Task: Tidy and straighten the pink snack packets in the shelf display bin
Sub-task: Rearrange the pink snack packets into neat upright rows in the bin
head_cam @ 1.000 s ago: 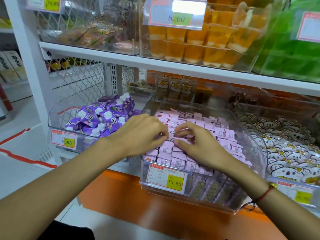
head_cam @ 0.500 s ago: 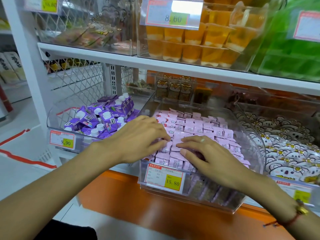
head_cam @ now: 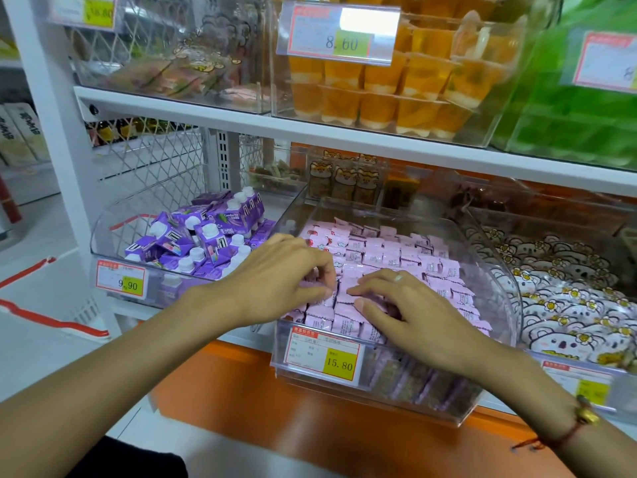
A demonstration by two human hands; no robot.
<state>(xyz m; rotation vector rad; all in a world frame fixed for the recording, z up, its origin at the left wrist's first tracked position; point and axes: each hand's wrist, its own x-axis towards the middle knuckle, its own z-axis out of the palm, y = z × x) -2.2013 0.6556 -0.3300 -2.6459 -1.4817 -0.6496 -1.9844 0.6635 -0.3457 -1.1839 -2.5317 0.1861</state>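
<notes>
Since half a second ago: right hand [head_cam: 410, 317] spread flatter and slid nearer the front label, left hand [head_cam: 275, 281] hardly shifted. Pink snack packets [head_cam: 396, 257], rows in a clear display bin [head_cam: 496, 291]: the front rows lie under both palms, the rest beyond the fingertips. Left hand, fingers curled, pinching a front-row packet; right hand, fingers straight and relaxed, resting on the packets just beside it; purple cartons [head_cam: 203, 239] beyond the left hand's outer side.

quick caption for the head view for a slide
Both hands, left and right, straighten pink snack packets in a clear bin.
</notes>
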